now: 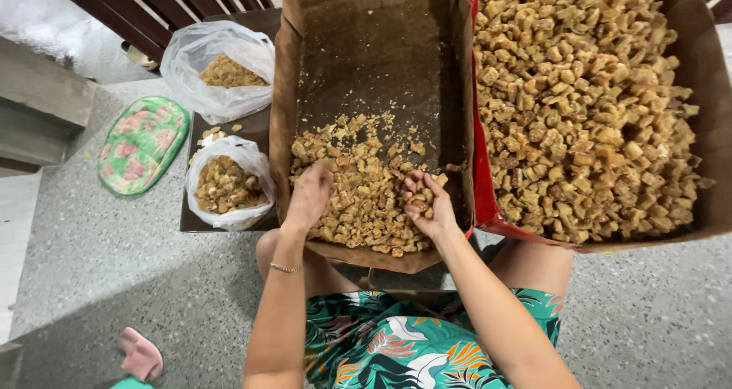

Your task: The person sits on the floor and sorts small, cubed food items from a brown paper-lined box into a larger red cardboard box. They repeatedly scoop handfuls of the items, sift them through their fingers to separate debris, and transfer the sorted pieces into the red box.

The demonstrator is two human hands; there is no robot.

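Observation:
A cardboard box (284,107) stands in front of my knees, with several brown sugary chunks (358,206) heaped at its near end. My left hand (309,197) rests palm down on the left side of that heap, fingers curled into the pieces. My right hand (427,202) is turned palm up at the heap's right side, cupping a few chunks. A larger cardboard box with a red lining (482,168) stands to the right, piled full of the same brown chunks (587,99).
Two clear plastic bags hold brown pieces on a dark board to the left: one near (227,183), one farther back (221,69). A green flowered cushion (142,144) lies on the speckled floor. A pink slipper (141,355) is at bottom left. A dark wooden railing (152,8) runs behind.

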